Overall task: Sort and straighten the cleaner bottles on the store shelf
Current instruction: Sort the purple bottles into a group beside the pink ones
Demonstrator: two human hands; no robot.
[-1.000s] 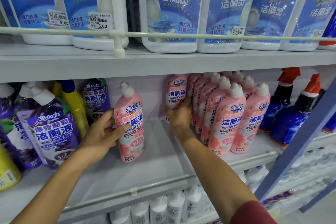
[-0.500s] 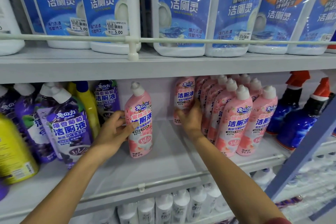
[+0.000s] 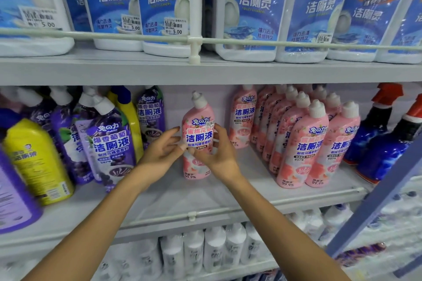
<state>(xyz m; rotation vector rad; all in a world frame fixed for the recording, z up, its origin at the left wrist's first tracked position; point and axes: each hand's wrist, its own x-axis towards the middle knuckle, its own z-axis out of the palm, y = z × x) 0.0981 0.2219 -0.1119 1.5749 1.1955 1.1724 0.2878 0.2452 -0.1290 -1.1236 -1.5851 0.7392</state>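
A lone pink cleaner bottle [image 3: 199,125] with a white cap stands upright on the middle shelf [image 3: 173,194], apart from its group. My right hand [image 3: 218,155] grips its right side, thumb across the lower front. My left hand [image 3: 161,151] is at the bottle's left side with fingers stretched out, its thumb tip touching the bottle. To the right, several pink bottles [image 3: 301,143] stand in leaning rows, and one more pink bottle [image 3: 243,116] stands behind the gap. Purple bottles [image 3: 112,143] crowd the left, leaning at mixed angles.
A yellow bottle [image 3: 34,157] leans among the purple ones. Blue spray bottles [image 3: 376,132] with red triggers stand at far right. Large blue-and-white bottles [image 3: 251,7] fill the upper shelf behind a rail. White bottles [image 3: 214,248] sit below. A blue post [image 3: 374,201] slants across the right.
My right hand left the back pink bottle and came over to grip the lone pink bottle. My left hand's fingers loosened from it. The view shifted left.
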